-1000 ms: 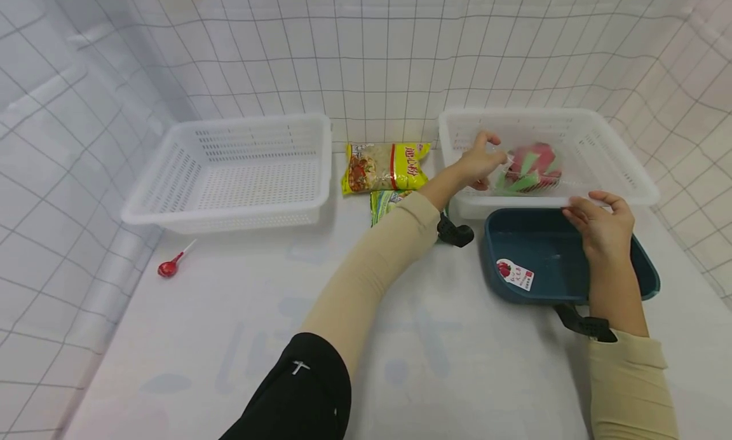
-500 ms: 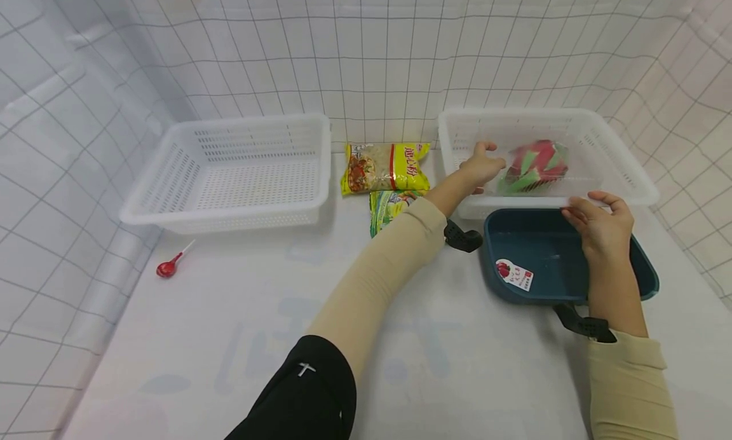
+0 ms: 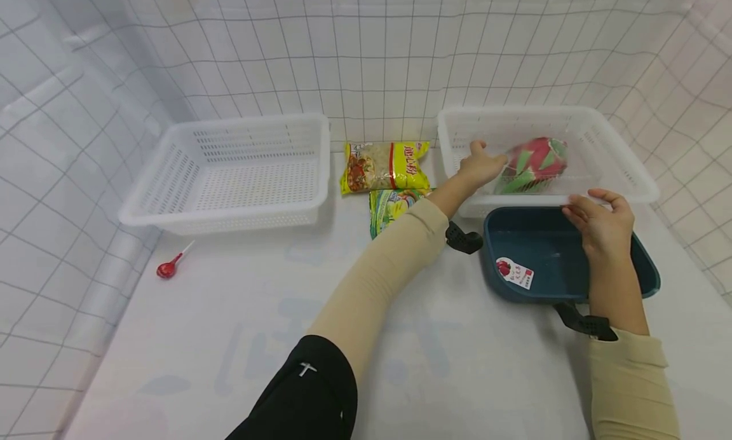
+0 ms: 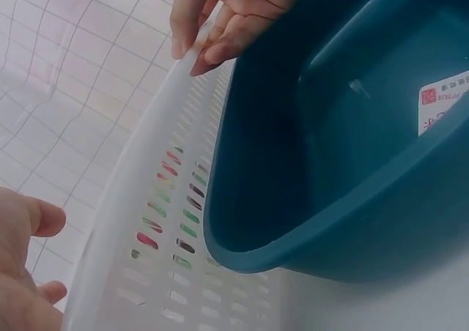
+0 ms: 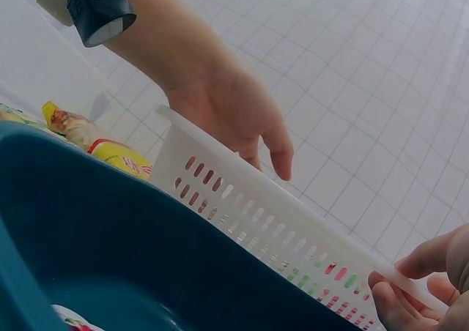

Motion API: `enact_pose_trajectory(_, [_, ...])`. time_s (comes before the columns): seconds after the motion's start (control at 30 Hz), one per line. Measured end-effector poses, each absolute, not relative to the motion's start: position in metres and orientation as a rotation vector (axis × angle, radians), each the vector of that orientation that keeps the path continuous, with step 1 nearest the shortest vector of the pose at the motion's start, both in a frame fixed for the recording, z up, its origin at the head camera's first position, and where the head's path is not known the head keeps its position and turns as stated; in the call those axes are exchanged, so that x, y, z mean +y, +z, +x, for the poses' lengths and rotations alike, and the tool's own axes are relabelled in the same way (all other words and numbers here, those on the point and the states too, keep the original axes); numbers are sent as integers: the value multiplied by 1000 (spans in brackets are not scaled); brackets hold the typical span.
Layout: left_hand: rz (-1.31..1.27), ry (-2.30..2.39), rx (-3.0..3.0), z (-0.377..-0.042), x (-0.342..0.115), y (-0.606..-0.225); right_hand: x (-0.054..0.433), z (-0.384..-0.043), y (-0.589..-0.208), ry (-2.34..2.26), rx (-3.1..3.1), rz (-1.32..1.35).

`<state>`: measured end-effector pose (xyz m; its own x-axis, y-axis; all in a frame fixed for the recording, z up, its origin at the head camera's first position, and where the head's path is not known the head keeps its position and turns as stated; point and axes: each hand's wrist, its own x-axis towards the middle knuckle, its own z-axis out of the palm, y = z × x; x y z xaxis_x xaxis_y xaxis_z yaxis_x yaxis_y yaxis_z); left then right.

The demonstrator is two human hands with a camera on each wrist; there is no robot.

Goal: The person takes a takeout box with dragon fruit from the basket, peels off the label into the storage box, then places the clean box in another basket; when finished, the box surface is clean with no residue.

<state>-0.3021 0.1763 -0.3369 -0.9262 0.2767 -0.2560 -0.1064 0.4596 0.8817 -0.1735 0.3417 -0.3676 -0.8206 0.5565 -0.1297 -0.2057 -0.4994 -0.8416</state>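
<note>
A pink and green dragon fruit [image 3: 540,162] lies in the right-hand white basket [image 3: 515,200]. Left of the fruit, inside the basket, is my left hand [image 3: 479,170], holding nothing, its fingers loosely bent. A fingertip appears close to the fruit; whether it touches I cannot tell. With thumb and fingers on either side of the basket's front rim, my right hand [image 3: 606,227] pinches it, as the right wrist view also shows. A dark blue basin [image 3: 549,255] with a white label [image 3: 515,273] stands in front of this basket, partly beneath the right forearm.
A second white basket [image 3: 229,219] stands at the back left. Between the baskets lie a yellow food packet [image 3: 372,166] and a green packet [image 3: 389,208], the latter partly covered by my left arm. A red lollipop [image 3: 167,269] lies at the far left. Gridded cloth walls enclose the table.
The dragon fruit has turned over and shifted slightly right in the basket. My left hand, near it before, has drawn its fingers in a little. The right hand has stayed on the rim.
</note>
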Motion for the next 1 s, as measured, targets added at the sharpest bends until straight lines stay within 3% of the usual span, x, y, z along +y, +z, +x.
enact_pose_trajectory(0.4, [155,1543,2447,-298,168,-332,339,-174,-366,2341,-1209,-533])
enact_pose_trajectory(1.0, [404,1654,2338,-275,137,-322,342,-172,-364,2360,-1201,-571])
